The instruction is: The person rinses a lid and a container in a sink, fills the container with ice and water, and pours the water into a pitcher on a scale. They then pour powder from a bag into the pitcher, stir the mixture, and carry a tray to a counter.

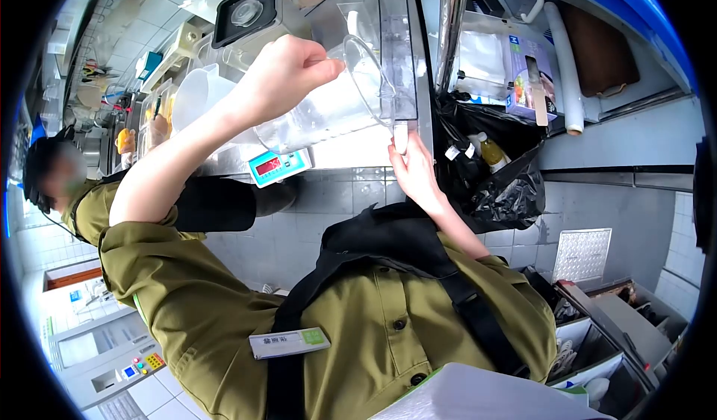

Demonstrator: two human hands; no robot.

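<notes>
Pitcher point(328, 110) gripped by left fingers point(317, 67) over steel counter point(358, 153), right fingers point(407, 159) pinching lever point(401, 136), grey tiles point(328, 196) below

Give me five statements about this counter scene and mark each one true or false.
1. The left hand grips a clear pitcher at its rim. True.
2. The right hand rests on the scale. False: it is at a small white piece below the pitcher's handle, apart from the scale.
3. The scale's display shows red. True.
4. The black bag holds nothing. False: a yellowish bottle lies in it.
5. The shirt is blue. False: it is olive green, with a name tag on it.
</notes>
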